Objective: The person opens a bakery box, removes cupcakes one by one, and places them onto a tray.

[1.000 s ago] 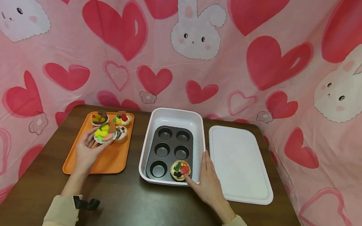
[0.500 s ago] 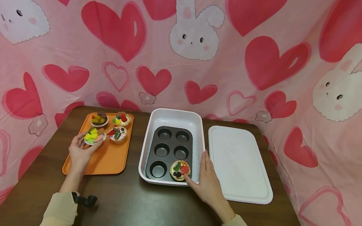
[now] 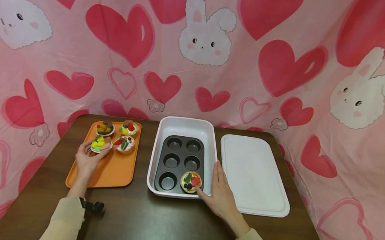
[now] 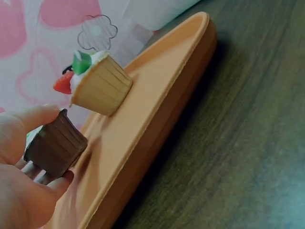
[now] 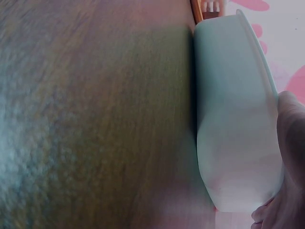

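Note:
My left hand (image 3: 86, 160) pinches a brown-cupped cupcake (image 4: 56, 145) with yellow and green topping between thumb and fingers, at the left side of the orange tray (image 3: 117, 174). In the left wrist view its base is tilted close to the tray; contact is unclear. Beside it stands a cupcake (image 3: 124, 144) with strawberry and leaf. My right hand (image 3: 222, 195) rests on the near right corner of the white container (image 3: 153, 162), fingers straight along its side and thumb at the rim. Inside lies a dark muffin pan (image 3: 182, 160); a strawberry-topped tart (image 3: 191, 181) sits in its near right cup.
Two more cupcakes stand at the tray's far end: a dark one (image 3: 105, 128) and one with red and yellow fruit (image 3: 129, 128). A flat white lid (image 3: 256, 174) lies right of the container. Behind the brown table (image 3: 137, 221) hangs a pink heart-patterned cloth (image 3: 170, 58).
My left hand has moved left and slightly nearer with the yellow-topped cupcake, away from the strawberry-and-leaf one, and then almost stops. My right hand stays at the container's corner.

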Action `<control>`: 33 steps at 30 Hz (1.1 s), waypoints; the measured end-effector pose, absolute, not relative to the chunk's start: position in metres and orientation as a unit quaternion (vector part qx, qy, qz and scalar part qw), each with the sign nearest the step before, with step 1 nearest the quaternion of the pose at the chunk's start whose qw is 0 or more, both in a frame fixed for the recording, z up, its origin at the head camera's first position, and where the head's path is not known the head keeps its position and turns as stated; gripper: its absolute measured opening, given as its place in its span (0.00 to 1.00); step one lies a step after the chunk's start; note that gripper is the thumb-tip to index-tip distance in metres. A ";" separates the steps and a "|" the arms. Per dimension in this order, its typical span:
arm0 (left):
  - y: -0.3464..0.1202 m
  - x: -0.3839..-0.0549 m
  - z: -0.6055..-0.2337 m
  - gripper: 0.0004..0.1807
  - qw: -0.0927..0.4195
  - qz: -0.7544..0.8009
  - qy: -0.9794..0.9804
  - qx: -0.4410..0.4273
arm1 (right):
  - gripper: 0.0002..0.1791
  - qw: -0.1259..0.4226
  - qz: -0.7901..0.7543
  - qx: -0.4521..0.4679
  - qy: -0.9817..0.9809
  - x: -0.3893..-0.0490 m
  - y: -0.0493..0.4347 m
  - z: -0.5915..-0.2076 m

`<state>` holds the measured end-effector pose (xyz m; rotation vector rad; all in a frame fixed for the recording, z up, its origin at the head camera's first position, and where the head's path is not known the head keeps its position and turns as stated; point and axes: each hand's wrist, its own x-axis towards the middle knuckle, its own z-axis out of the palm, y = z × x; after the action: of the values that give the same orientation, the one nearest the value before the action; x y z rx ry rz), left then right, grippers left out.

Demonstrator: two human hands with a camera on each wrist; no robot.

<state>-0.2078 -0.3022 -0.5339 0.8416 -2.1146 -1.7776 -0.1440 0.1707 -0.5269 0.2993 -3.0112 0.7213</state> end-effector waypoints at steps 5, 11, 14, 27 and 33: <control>-0.302 -0.210 -0.535 0.46 0.140 -0.594 -0.743 0.275 | 0.67 0.014 0.231 0.095 -0.968 -0.144 0.171 -0.528; -0.301 -0.210 -0.535 0.46 0.141 -0.587 -0.749 0.272 | 0.67 0.017 0.232 0.094 -0.968 -0.143 0.171 -0.528; -0.302 -0.209 -0.535 0.46 0.136 -0.586 -0.751 0.272 | 0.67 0.022 0.231 0.096 -0.968 -0.143 0.171 -0.528; -0.329 -0.198 -0.534 0.54 0.053 -0.343 -0.920 0.180 | 0.67 0.037 0.233 0.106 -0.966 -0.144 0.172 -0.527; -0.336 -0.194 -0.536 0.54 0.072 -0.228 -0.964 0.116 | 0.66 0.046 0.236 0.112 -0.964 -0.144 0.171 -0.528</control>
<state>-0.1938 -0.3356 -0.5360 0.3488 -2.8969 -0.6840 -0.1435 0.1711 -0.5282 0.3414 -2.9433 0.7194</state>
